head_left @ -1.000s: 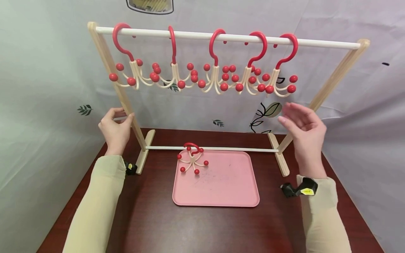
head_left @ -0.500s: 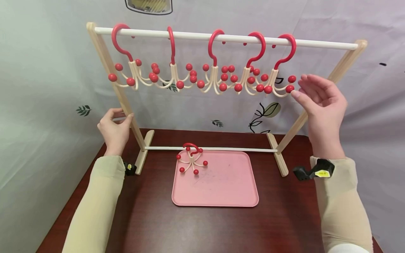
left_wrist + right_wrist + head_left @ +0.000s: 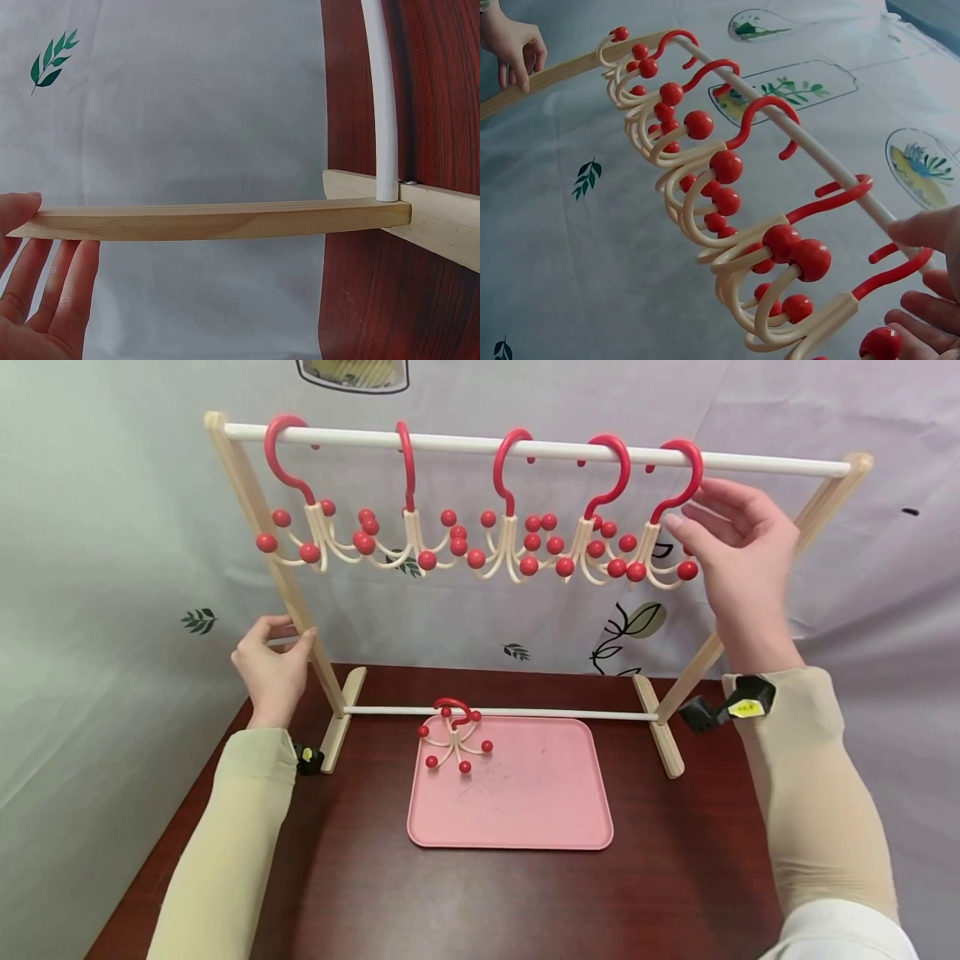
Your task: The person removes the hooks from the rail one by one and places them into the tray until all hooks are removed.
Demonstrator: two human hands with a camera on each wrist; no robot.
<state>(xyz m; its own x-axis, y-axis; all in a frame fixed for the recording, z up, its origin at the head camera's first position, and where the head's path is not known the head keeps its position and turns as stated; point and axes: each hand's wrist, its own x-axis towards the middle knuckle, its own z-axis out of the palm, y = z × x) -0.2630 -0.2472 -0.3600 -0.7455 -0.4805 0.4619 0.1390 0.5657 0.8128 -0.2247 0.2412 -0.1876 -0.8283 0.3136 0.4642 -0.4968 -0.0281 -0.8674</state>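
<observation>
My left hand (image 3: 273, 668) pinches the left wooden post (image 3: 258, 514) of a clothes rack, thumb on one side and fingers on the other, as the left wrist view also shows. My right hand (image 3: 746, 556) is raised beside the rightmost octopus hanger (image 3: 651, 547), which has a red hook and cream arms tipped with red balls. Its thumb and fingers stand loosely spread around the hook (image 3: 889, 277), without a plain grip. Several more such hangers (image 3: 510, 539) hang from the white top rail (image 3: 465, 442). One hanger (image 3: 454, 741) lies on the pink tray (image 3: 525, 835).
The rack's lower white bar (image 3: 570, 715) runs behind the tray between two wooden feet (image 3: 660, 735). Everything stands on a dark red-brown table (image 3: 450, 902). A pale patterned cloth (image 3: 465, 635) hangs behind, and the right post (image 3: 817, 518) passes behind my right hand.
My right hand first moved right and up from below the hangers, then left and up to the rightmost hook. My left hand stays on the post, and the hangers look unmoved.
</observation>
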